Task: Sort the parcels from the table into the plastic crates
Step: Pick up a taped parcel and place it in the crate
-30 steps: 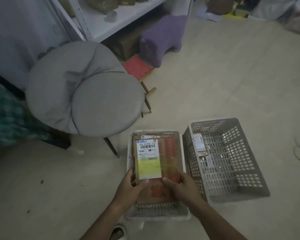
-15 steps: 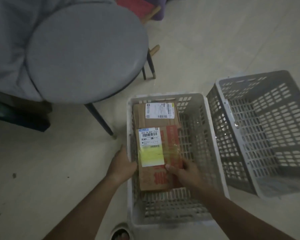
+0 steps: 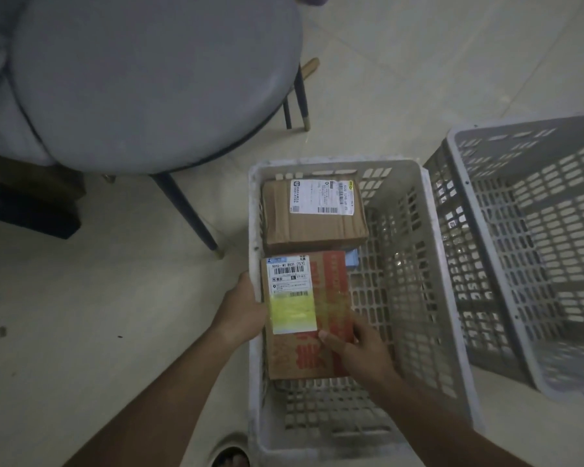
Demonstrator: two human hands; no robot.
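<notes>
Red-printed cardboard parcel [image 3: 304, 315] lies inside the white crate [image 3: 429, 264], long axis pointing away from the person, gripped at its near half by left hand [image 3: 241, 311] and right hand [image 3: 358, 345] on opposite sides.

Pale tiled floor [image 3: 402, 79] carries all. White crate [image 3: 429, 264] stands on it, around fingers. Grey crate [image 3: 452, 170] just right of it, tilted. Chair leg [image 3: 189, 214] beyond left fingers. Dark box [image 3: 27, 210] far left.
</notes>
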